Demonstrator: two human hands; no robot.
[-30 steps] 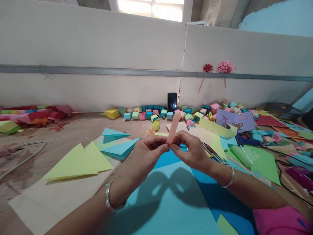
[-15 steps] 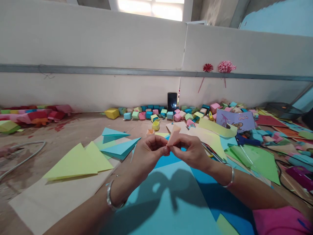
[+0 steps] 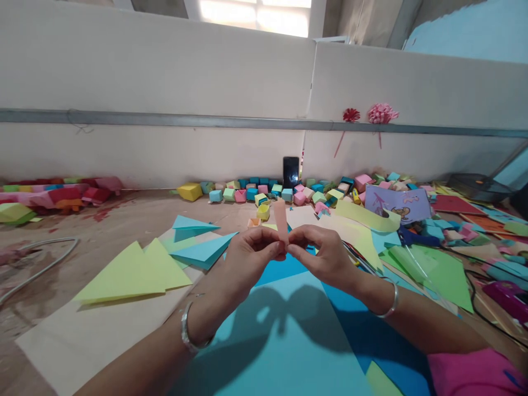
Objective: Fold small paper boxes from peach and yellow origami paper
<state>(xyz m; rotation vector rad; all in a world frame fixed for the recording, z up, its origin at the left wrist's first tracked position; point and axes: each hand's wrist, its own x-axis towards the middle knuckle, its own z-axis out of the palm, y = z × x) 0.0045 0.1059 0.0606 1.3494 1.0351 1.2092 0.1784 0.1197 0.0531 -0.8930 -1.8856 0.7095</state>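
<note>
My left hand (image 3: 251, 257) and my right hand (image 3: 322, 254) meet above a large blue paper sheet (image 3: 284, 341). Both pinch the lower end of a narrow folded strip of peach paper (image 3: 281, 220), which stands almost upright between the fingertips. Each wrist carries a silver bangle. The hands cast a dark shadow onto the blue sheet below them.
Folded yellow-green triangles (image 3: 136, 272) and blue triangles (image 3: 198, 242) lie left on a beige sheet (image 3: 82, 341). A row of small coloured paper boxes (image 3: 264, 192) and a black phone (image 3: 290, 171) stand by the wall. Loose coloured papers (image 3: 429, 264) and a cable cover the right.
The peach strip leaned right and stood tall, then looked folded down short half a second ago; now it stands narrow and nearly upright. Both hands stayed in place.
</note>
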